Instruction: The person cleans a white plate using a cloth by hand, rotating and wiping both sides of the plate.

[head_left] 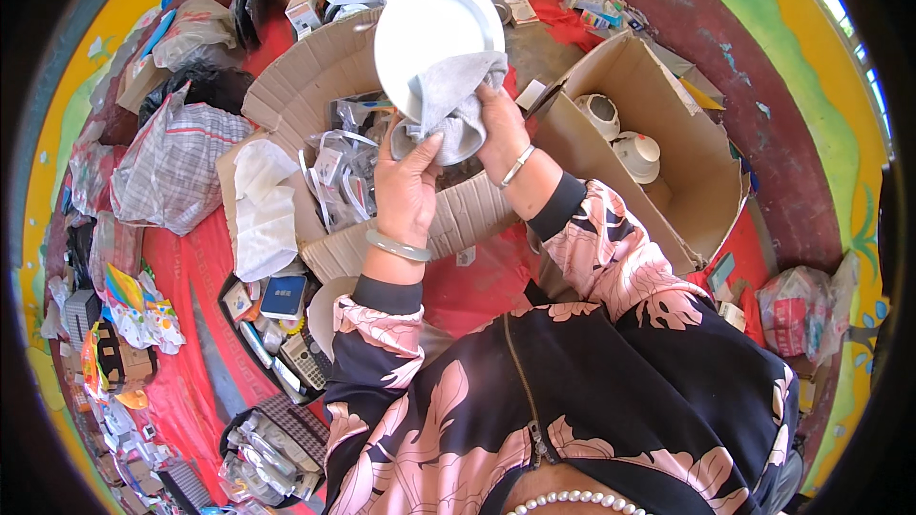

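A round white plate (pixel 434 29) is held up before me, over an open cardboard box (pixel 420 238). Folded over its near edge is a crumpled grey cloth (pixel 456 100). My left hand (pixel 408 186) is closed at the near left rim, thumb on the cloth and fingers partly hidden behind. From the right, my right hand (pixel 504 133) grips the cloth against the plate; most of its fingertips are hidden. Below the hands, the box holds plastic-wrapped items (pixel 342 172).
To the right, a second cardboard box (pixel 701 157) contains white bowls (pixel 636 156). A checked bag (pixel 176 167) stands at the left. White paper (pixel 264 210) hangs over the near box's left side. A black case (pixel 277 334) with a calculator lies on red sheeting (pixel 196 305).
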